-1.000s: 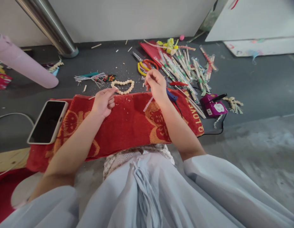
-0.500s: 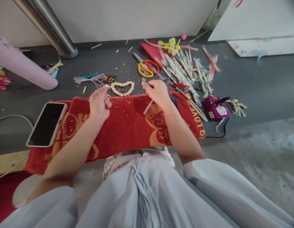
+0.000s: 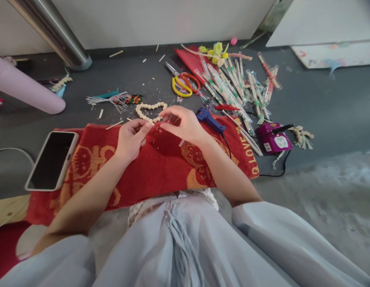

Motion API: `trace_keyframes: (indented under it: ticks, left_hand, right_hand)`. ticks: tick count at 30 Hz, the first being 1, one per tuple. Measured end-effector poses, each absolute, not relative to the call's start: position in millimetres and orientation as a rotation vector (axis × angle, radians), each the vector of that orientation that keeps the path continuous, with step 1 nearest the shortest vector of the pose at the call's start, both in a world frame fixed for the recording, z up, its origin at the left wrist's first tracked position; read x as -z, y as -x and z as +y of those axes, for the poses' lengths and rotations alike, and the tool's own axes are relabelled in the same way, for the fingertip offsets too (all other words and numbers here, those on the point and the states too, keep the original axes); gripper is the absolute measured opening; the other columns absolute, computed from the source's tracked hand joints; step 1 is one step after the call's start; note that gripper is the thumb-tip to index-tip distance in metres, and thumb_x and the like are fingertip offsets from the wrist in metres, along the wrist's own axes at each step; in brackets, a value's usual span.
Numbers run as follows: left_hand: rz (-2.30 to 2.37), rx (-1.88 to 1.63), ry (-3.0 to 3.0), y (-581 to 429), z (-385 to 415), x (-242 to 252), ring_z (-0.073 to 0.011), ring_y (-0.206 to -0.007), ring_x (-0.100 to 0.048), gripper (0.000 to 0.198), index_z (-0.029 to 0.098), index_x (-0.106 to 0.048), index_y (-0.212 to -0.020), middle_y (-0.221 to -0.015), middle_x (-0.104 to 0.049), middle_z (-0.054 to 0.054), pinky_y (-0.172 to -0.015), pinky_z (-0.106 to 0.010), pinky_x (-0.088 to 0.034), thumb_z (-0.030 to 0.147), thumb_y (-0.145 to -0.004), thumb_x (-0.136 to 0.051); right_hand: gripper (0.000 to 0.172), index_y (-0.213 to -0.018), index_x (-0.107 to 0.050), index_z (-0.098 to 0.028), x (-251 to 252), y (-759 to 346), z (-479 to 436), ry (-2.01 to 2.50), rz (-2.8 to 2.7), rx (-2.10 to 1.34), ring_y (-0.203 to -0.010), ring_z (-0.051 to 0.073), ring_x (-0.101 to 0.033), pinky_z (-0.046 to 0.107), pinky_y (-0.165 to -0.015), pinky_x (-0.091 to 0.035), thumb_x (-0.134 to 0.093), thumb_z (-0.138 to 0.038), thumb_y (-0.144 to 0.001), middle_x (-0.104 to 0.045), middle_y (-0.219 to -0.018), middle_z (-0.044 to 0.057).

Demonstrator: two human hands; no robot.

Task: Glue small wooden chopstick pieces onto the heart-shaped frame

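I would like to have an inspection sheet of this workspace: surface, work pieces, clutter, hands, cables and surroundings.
Surface: dark tabletop, with red towel along its near edge.
Work pieces: heart-shaped loop of pale bits; small pale piece.
Clutter: scissors, wrapped sticks, phone, scattered pale scraps.
Hands: left hand pinches the small pale piece; right hand close by, thumb and fingers apart, nothing seen held.
Cables: black cord from blue glue gun onto the towel; white cable left of the phone.
Surroundings: metal post; other people: nothing seen.
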State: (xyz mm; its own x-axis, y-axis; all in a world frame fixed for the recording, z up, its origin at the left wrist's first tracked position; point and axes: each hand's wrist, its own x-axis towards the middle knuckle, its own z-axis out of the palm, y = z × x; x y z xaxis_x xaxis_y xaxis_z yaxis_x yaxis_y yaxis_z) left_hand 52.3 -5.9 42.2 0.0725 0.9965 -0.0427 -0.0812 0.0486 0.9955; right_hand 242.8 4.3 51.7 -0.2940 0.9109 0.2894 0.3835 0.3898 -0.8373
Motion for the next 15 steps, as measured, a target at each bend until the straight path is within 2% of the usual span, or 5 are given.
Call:
trace_keyframes:
  ticks: [4,9,15]
  left_hand:
    - [1.114,-1.115,-1.217,-51,-8,-39,-0.0046,-0.035,-0.030,0.036,0.017,-0.066,-0.072,-0.045,-0.044,0.007,-0.035,-0.021,-0.020,0.048,-0.066,-0.084]
    - [1.113,-1.067,-1.314,-47,-8,-37,-0.0039,-0.039,-0.034,0.042,0.016,-0.070,-0.073,-0.054,-0.053,0.004,-0.038,-0.021,-0.023,0.054,-0.063,-0.085]
    - [1.066,-1.020,-1.347,-44,-9,-39,-0.0063,-0.040,-0.035,0.048,0.017,-0.069,-0.069,-0.048,-0.048,0.004,-0.040,-0.022,-0.025,0.064,-0.067,-0.079]
  right_hand:
    - [0.021,-0.106,-0.069,-0.017,-46,-239,3,0.862,-1.911,-0.872,-0.083,0.013,-0.062,0.025,-0.071,-0.050,-0.067,-0.026,-0.087,-0.069,-0.096,0.003]
    - [0.016,-0.103,-0.072,-0.019,-39,-236,5,0.772,-1.940,-0.831,-0.083,0.013,-0.062,0.026,-0.072,-0.051,-0.066,-0.027,-0.091,-0.069,-0.093,0.003]
    - [0.012,-0.097,-0.075,-0.019,-38,-237,6,0.689,-1.881,-0.844,-0.079,0.011,-0.062,0.024,-0.071,-0.049,-0.070,-0.026,-0.088,-0.070,-0.089,0.001]
